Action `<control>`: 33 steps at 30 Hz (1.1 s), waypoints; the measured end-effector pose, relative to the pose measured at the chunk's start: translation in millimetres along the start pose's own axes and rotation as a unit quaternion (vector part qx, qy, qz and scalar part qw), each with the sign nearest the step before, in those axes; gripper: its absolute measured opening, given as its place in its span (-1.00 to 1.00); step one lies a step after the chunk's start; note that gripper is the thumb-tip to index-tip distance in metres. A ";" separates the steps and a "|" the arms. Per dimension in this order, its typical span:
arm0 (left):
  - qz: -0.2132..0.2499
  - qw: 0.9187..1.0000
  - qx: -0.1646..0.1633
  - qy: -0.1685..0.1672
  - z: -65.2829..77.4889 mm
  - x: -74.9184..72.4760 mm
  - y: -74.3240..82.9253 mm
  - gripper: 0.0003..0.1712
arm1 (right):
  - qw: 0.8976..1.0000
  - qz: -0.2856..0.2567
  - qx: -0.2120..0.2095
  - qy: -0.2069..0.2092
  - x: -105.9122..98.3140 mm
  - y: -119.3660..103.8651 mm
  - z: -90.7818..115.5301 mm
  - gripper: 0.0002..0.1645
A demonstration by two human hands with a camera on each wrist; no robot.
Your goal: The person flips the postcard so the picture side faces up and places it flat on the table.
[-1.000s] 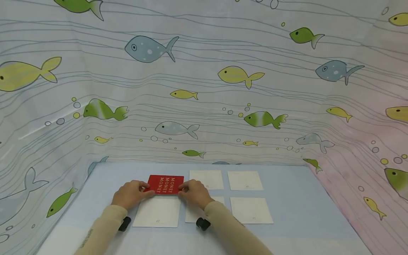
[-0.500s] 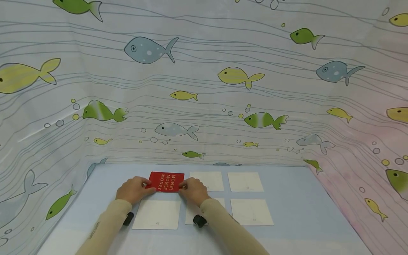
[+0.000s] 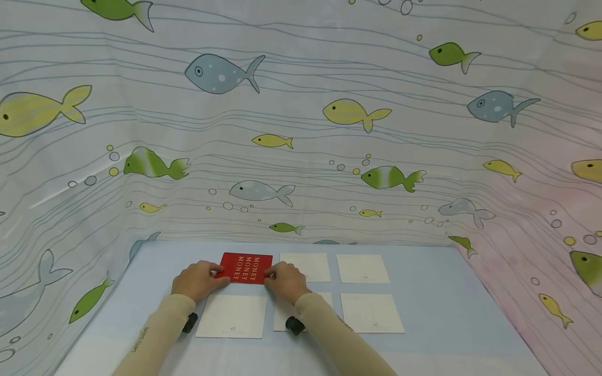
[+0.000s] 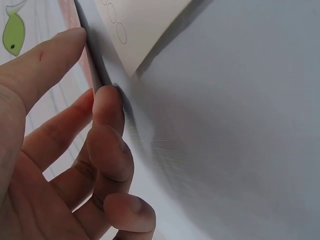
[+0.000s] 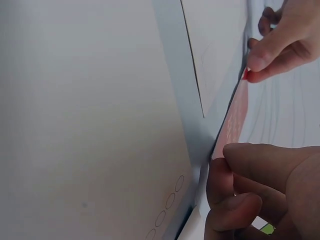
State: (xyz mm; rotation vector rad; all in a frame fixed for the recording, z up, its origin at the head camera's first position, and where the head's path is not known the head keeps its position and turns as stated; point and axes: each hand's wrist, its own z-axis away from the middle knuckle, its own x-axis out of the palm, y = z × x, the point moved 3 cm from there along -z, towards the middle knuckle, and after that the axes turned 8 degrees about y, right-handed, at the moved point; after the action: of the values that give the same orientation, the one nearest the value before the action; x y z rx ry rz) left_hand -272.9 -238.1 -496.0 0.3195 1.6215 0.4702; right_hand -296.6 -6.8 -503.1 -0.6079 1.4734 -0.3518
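Red card (image 3: 245, 268) pinched at both ends, toward the bench's (image 3: 447, 303) eleven o'clock.
Fingers of the left hand (image 3: 194, 282) grip its nine o'clock edge, the right hand (image 3: 287, 282) its three; a white card (image 3: 231, 316) lies at its six. Probably light, stiffish, slick; short edges seem the best hold, gently, lest it bow.

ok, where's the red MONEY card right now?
Head view, left of centre: the red card is held between the left hand and the right hand, just beyond the front-left white card.
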 end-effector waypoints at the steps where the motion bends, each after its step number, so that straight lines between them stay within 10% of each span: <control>1: 0.000 1.000 0.000 0.000 0.7 -0.1 0.1 -0.40 | 1.000 0.002 0.001 -0.001 0.2 -0.6 0.4 -0.73; 33: 0.041 0.999 0.016 0.008 11.6 -13.1 -1.9 -0.43 | 0.999 -0.047 -0.025 -0.009 -10.4 -3.0 14.2 -0.54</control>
State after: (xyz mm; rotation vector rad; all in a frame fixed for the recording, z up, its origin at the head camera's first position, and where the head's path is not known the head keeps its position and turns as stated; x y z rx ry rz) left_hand -259.9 -244.6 -486.2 0.4076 1.6378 0.5103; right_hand -283.0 -1.0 -493.1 -0.7208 1.4425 -0.3816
